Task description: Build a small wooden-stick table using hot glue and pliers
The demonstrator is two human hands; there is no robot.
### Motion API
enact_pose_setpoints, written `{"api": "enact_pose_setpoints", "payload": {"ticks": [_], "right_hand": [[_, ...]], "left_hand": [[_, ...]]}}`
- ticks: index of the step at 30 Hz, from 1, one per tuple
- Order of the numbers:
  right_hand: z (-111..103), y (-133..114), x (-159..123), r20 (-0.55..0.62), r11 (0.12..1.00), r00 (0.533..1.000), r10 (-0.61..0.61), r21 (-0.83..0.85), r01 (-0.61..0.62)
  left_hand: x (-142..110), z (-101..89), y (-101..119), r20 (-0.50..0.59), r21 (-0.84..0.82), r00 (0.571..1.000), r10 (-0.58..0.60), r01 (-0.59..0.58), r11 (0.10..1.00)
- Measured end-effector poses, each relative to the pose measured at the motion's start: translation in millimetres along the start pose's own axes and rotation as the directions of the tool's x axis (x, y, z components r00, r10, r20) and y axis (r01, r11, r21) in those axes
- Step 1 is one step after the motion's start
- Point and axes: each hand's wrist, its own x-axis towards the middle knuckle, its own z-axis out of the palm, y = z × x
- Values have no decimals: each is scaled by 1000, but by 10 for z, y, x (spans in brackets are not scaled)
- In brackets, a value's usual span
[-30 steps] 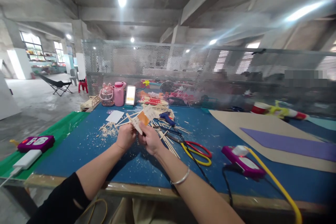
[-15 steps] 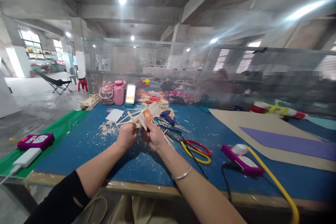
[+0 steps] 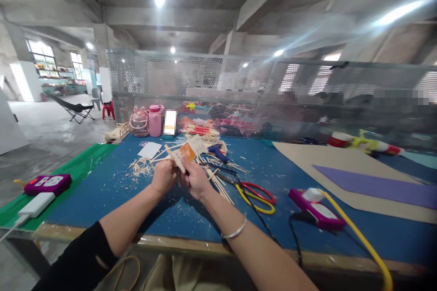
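Note:
Both my hands meet above the blue table, pinching a small flat card-like piece that is pale with an orange patch. My left hand is closed on its lower left edge. My right hand is closed on its lower right side, a silver bracelet on that wrist. Thin wooden sticks lie scattered on the table just beyond and to the right of my hands. A blue glue gun rests among them.
Red and yellow scissors lie right of my hands. A purple device with a yellow cable sits further right. Wood shavings, pink bottles, a brown and purple sheet, a power bank on green cover, a mesh screen behind.
The card tilted slightly between my fingers and came back to nearly the same pose. My hands stayed in place above the table.

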Motion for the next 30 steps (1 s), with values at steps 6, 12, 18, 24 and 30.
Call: {"api": "enact_pose_setpoints", "payload": {"ticks": [6, 12, 18, 24, 30], "right_hand": [[-16, 19, 20, -27, 998, 998, -57, -21, 57], [6, 47, 21, -14, 997, 998, -59, -48, 58], [-11, 23, 10, 9, 988, 996, -88, -126, 88], [35, 26, -7, -39, 972, 989, -145, -195, 134], [37, 17, -15, -10, 969, 990, -142, -206, 137]], "left_hand": [[2, -17, 58, -16, -84, 999, -29, 27, 996], [7, -37, 91, -19, -150, 998, -58, 54, 987], [12, -42, 91, 2, -166, 998, -59, 59, 984], [24, -20, 65, 2, -165, 999, -49, 49, 985], [35, -1, 41, -3, -151, 1000, -25, 24, 988]]}}
